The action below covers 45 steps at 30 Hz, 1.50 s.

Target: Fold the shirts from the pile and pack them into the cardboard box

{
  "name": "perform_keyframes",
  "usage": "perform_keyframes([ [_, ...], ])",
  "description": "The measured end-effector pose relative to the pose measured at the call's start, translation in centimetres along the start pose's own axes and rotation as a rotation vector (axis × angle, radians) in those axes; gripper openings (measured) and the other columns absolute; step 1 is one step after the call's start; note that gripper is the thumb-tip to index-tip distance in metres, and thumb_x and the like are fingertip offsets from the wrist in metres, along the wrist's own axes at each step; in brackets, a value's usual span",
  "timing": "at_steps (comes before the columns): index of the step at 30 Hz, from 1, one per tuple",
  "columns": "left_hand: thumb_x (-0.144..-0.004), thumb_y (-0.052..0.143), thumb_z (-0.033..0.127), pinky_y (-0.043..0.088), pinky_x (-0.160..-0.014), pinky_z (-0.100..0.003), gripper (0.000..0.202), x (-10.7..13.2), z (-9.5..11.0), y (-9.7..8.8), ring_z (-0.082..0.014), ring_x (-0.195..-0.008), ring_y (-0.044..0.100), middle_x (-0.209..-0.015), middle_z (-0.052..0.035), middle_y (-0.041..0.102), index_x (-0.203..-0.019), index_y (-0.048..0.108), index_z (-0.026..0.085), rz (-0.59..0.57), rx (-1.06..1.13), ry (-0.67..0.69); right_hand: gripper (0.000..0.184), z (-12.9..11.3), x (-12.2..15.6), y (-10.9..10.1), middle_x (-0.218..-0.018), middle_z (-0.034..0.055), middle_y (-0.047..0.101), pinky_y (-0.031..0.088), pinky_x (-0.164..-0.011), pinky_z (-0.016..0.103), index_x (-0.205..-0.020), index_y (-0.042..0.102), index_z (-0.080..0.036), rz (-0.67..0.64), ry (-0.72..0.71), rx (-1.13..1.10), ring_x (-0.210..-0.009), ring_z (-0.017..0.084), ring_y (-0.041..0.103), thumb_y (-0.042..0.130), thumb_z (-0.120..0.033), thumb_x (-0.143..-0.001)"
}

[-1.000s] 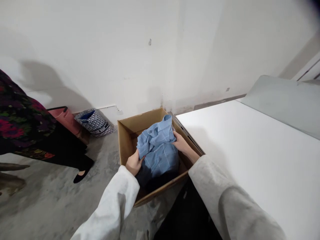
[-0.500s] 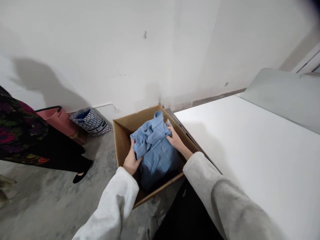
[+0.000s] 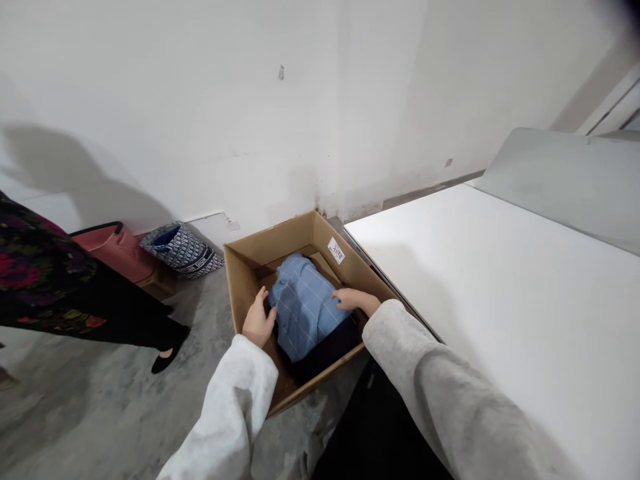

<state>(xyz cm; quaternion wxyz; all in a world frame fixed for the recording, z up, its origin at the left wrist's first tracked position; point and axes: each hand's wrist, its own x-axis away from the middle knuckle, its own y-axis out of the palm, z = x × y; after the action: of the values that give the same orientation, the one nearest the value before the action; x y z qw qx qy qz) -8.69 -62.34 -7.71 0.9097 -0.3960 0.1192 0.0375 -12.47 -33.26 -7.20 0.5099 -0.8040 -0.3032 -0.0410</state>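
A light blue checked garment (image 3: 305,307) lies folded inside an open cardboard box (image 3: 250,283) on the floor, on top of something dark. My left hand (image 3: 259,321) rests against the garment's left side with its fingers stretched out. On the right edge of the cloth my right hand (image 3: 351,300) lies flat, fingers extended. Both arms wear pale grey sleeves.
A white table (image 3: 500,293) stands right of the box, against the white wall. Another person in a dark floral top (image 3: 35,273) and black trousers stands at the left. Behind them sit a pink bag (image 3: 117,247) and a patterned blue tote (image 3: 183,248). The floor is grey concrete.
The blue garment went down from above the box rim into the box. Both hands have let go of their grip and now lie open on it.
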Motion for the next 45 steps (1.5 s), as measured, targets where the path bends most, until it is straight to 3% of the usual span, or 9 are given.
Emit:
perform_keyframes([
  [8,-0.078,0.048,0.023,0.048,-0.094,-0.039,0.041,-0.5,0.4,0.0,-0.0205,-0.102,0.064,-0.107,-0.0094,0.069,-0.118,0.049,0.018,-0.056,0.103,-0.113,0.034,-0.3,1.1,0.0,-0.11,0.0093,0.069,0.049,-0.084,0.027,-0.107,0.068,-0.016,-0.063,-0.007,0.07,-0.098,0.022,0.065,0.061,-0.013,-0.074],
  [13,-0.077,0.045,0.025,0.052,-0.087,-0.034,0.029,-0.9,1.6,-0.3,-0.0185,-0.095,0.067,-0.098,-0.0091,0.071,-0.103,0.056,0.017,-0.084,0.105,-0.078,0.035,-1.5,3.0,-0.9,-0.114,0.011,0.066,0.044,-0.089,0.027,-0.115,0.062,-0.013,0.165,0.006,0.041,-0.104,0.02,0.062,0.046,-0.012,-0.085],
  [17,-0.078,0.046,0.028,0.054,-0.08,-0.032,0.022,0.3,3.3,-1.5,-0.0188,-0.086,0.069,-0.087,-0.0047,0.073,-0.092,0.061,0.02,-0.122,0.079,-0.042,0.032,-2.3,6.9,-1.7,-0.112,0.0061,0.067,0.043,-0.088,0.026,-0.112,0.063,-0.019,0.361,0.005,0.009,-0.104,0.018,0.061,0.04,-0.017,-0.09],
  [23,-0.084,0.044,0.036,0.052,-0.078,-0.029,0.026,7.3,10.1,-2.4,-0.0184,-0.087,0.068,-0.093,-0.0024,0.073,-0.098,0.063,0.024,-0.133,-0.095,0.187,0.026,-0.8,15.5,-1.4,-0.098,0.0039,0.07,0.045,-0.082,0.027,-0.099,0.066,-0.02,0.621,-0.124,-0.038,-0.09,0.016,0.064,0.042,-0.019,-0.091],
  [28,-0.089,0.039,0.029,0.054,-0.077,-0.029,0.027,10.8,18.6,1.8,-0.0166,-0.083,0.068,-0.091,-0.0034,0.073,-0.1,0.062,0.021,-0.204,-0.04,0.54,0.026,3.6,23.1,0.0,-0.098,0.0059,0.069,0.045,-0.087,0.033,-0.1,0.065,-0.019,0.797,0.004,0.037,-0.095,0.019,0.061,0.04,-0.021,-0.092],
  [32,-0.089,0.041,0.024,0.054,-0.082,-0.032,0.031,11.2,25.7,6.9,-0.0171,-0.091,0.066,-0.099,-0.0055,0.071,-0.116,0.055,0.019,-0.283,0.067,0.847,0.026,8.9,31.7,1.5,-0.106,0.0085,0.067,0.043,-0.092,0.037,-0.106,0.063,-0.017,0.896,0.221,0.125,-0.104,0.022,0.058,0.044,-0.019,-0.087],
  [37,-0.091,0.041,0.022,0.052,-0.088,-0.037,0.027,13.0,34.1,13.1,-0.0205,-0.101,0.061,-0.106,-0.0066,0.068,-0.113,0.057,0.019,-0.513,0.092,1.271,0.028,14.7,48.0,6.3,-0.108,0.0082,0.068,0.042,-0.094,0.038,-0.102,0.065,-0.017,1.111,0.66,0.177,-0.103,0.023,0.059,0.043,-0.017,-0.084],
  [42,-0.09,0.045,0.022,0.046,-0.095,-0.041,0.027,17.2,41.3,19.5,-0.0228,-0.113,0.056,-0.119,-0.0079,0.064,-0.113,0.057,0.019,-0.759,0.085,1.71,0.032,14.3,65.3,15.4,-0.107,0.0096,0.068,0.043,-0.091,0.038,-0.102,0.067,-0.016,1.287,1.414,0.135,-0.103,0.025,0.059,0.042,-0.018,-0.082],
  [45,-0.088,0.048,0.022,0.044,-0.098,-0.043,0.025,20.6,45.2,22.8,-0.0246,-0.114,0.056,-0.121,-0.0098,0.062,-0.111,0.059,0.018,-0.852,0.085,1.926,0.034,11.9,72.3,20.8,-0.111,0.0107,0.066,0.044,-0.087,0.038,-0.107,0.066,-0.018,1.289,1.892,0.009,-0.104,0.026,0.058,0.043,-0.018,-0.081],
])
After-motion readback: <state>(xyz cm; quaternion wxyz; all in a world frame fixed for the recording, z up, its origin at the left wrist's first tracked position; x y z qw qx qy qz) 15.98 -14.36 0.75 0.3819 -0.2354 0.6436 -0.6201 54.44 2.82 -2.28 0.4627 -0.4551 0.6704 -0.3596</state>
